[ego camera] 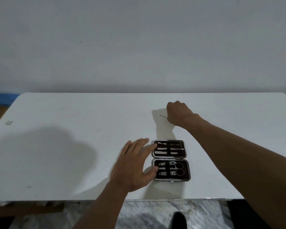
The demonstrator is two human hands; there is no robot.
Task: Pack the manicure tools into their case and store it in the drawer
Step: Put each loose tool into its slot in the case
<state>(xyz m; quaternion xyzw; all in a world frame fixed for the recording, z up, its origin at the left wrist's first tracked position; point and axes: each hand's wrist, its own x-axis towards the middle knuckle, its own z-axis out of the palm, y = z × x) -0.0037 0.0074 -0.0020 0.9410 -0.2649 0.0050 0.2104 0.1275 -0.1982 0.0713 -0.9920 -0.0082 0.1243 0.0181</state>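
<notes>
An open manicure case (170, 160) with a dark lining and metal rim lies flat on the white table (73, 129), near its front edge. Its far half holds three slim metal tools under a strap; its near half holds clippers and small scissors (178, 168). My left hand (135, 164) rests beside the case's left side with straight fingers, fingertips and thumb touching the rim. Farther back, my right hand (178, 113) is curled on the tabletop and pinches a thin needle-like tool (163, 116) whose point sticks out to the left.
A pale wall stands right behind the table. Marble floor (155, 214) shows below the table's front edge, with a dark shoe tip (178, 219) on it. A small smudge (9, 122) marks the table's far left.
</notes>
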